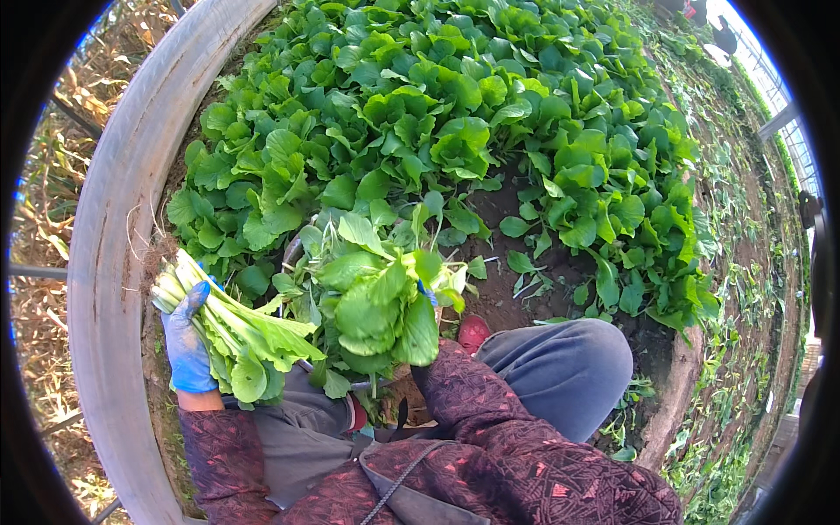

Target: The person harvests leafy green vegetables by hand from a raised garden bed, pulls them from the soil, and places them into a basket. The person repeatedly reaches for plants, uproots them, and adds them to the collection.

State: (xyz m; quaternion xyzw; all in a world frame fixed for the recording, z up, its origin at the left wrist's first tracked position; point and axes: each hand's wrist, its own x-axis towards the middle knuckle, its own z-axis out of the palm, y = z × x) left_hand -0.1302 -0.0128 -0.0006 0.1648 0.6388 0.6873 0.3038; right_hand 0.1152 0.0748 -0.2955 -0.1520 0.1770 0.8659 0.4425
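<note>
My left hand (190, 341), in a blue glove smeared with soil, grips a bunch of leafy greens (246, 341) around its pale stems. The bunch's thin roots (159, 256) point up and left, its leaves down and right. My right hand (428, 293) is mostly covered by leaves; only a bit of blue glove shows. It appears closed on a second cluster of broad leafy greens (377, 305), though its fingers are hidden. Beneath that cluster, more greens (305, 266) lie heaped in a container whose curved rim (289, 252) is partly visible between my knees.
A dense bed of growing greens (407, 111) spreads ahead. Bare soil (499, 289) with loose leaves lies by my red shoe (472, 333). A pale curved barrier (108, 262) runs along the left, dry stalks (42, 216) beyond it. Trampled ground with scattered greens (728, 262) lies right.
</note>
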